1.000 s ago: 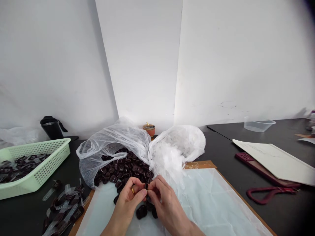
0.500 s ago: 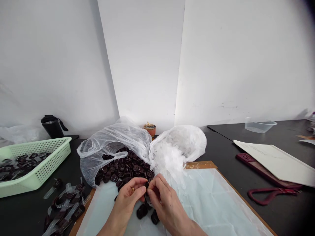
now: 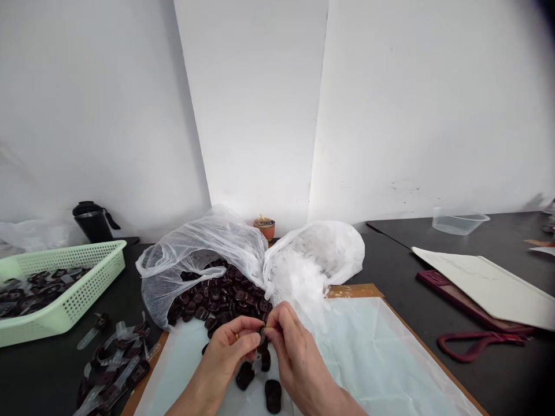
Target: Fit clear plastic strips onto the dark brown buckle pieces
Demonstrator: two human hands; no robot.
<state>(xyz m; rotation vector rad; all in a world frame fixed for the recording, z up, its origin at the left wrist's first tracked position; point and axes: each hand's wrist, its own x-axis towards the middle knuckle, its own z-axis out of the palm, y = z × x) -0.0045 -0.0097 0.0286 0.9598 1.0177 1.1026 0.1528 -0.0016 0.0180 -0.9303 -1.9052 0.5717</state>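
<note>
Where the pale green, perforated plastic basket (image 3: 93, 286) stands at far left, dark pieces and translucent strips lie inside it. Beside it, a tangle of dark brown pieces with clear, holed plastic strips (image 3: 116, 370) rests on the black table (image 3: 39, 372); one strip snagging could drag its neighbours along. Next, the thin, clear plastic bag (image 3: 167, 268) gapes over a heap of glossy, dark brown pieces (image 3: 217, 297), which a bump from my knuckles could set sliding. My left hand (image 3: 223, 355), thumb and finger pinched, grips a small, dark, shiny piece (image 3: 262, 338) together with the pinched fingertips of my right hand (image 3: 297, 352), above the pale blue-white sheet (image 3: 381, 346). My fingers hide much of it, so I cannot tell whether a strip is joined to it; its slick surface and so narrow a hold could let it slip among the loose, rounded, blackish pieces (image 3: 273, 396) below. Rightward, the white plastic bag of translucent strips (image 3: 349, 245) opens near my right knuckles, which could sweep strips loose.
</note>
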